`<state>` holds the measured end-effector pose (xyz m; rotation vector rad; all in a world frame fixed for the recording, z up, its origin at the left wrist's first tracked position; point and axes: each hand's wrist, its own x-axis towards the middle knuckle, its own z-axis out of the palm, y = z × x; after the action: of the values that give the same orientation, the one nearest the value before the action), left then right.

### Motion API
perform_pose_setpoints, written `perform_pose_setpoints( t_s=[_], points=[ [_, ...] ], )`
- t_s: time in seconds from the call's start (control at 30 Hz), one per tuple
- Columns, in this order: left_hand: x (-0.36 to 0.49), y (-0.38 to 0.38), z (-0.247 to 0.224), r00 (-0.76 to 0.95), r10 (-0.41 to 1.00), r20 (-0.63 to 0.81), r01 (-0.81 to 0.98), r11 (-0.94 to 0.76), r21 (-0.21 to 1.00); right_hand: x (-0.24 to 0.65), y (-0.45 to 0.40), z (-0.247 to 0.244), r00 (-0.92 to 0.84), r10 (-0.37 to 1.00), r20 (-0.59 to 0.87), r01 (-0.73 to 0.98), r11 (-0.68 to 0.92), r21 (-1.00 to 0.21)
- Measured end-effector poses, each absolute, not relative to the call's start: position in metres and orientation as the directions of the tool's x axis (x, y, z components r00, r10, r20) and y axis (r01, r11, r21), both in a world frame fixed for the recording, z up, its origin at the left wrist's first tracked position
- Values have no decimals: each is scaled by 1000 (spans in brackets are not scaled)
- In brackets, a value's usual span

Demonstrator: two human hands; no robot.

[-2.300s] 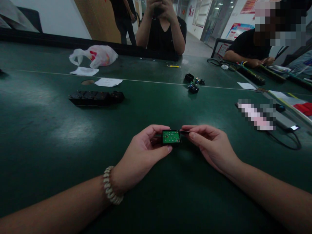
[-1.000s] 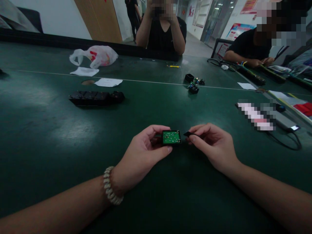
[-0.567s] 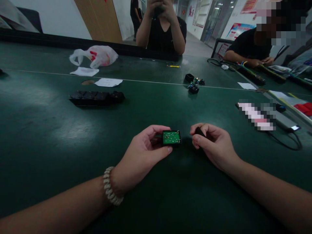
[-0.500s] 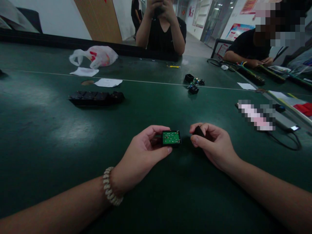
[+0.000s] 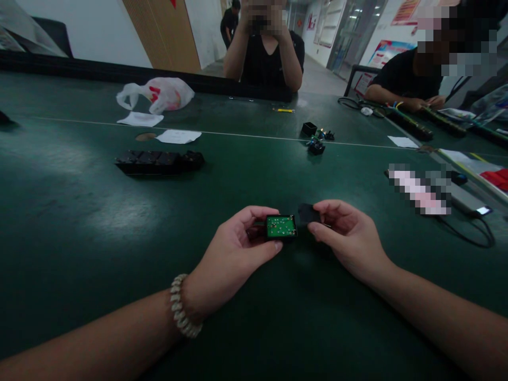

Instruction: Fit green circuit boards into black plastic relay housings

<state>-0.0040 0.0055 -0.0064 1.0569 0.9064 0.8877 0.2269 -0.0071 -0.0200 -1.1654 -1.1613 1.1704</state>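
Note:
Between the thumb and fingers of my left hand (image 5: 238, 241) is a small black box with a green circuit board (image 5: 281, 226) facing up inside it. My right hand (image 5: 347, 230) pinches a thin black cover plate (image 5: 308, 213) by its right side. The plate is held just right of the box, and a narrow gap seems to part them. Both hands are above the dark green table (image 5: 254, 312). My right fingertips partly hide the plate.
A long black module (image 5: 148, 163) lies left. Small black parts (image 5: 316, 146) and an open black box (image 5: 309, 128) sit farther back. A plastic bag (image 5: 170, 95) and papers (image 5: 179, 136) lie at the back left. A cabled device (image 5: 464, 193) lies right. Two people sit across the table.
My right hand has turned the black plate so its flat face shows, and the plate is now closer to the box. My left hand holds the box almost as before.

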Motion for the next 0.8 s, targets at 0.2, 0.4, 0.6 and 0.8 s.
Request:
perform_pose_setpoints(
  t_s=[0.2, 0.4, 0.6, 0.8],
  points=[
    [-3, 5, -6, 362, 917, -166, -161, 237, 958, 224, -3, -20, -2, 1000, 8, -210, 7, -978],
    [-5, 5, -8, 363, 916, -170, -147, 236, 961, 221, -4, -13, -62, 997, -40, -243, -54, -969],
    [-3, 5, -9, 360, 919, -160, -142, 223, 964, 221, -5, -13, -55, 997, -54, -248, -66, -966],
    [-2, 6, -6, 363, 916, -170, -148, 237, 960, 223, -6, -14, -56, 998, -38, -245, -51, -968]
  ],
)
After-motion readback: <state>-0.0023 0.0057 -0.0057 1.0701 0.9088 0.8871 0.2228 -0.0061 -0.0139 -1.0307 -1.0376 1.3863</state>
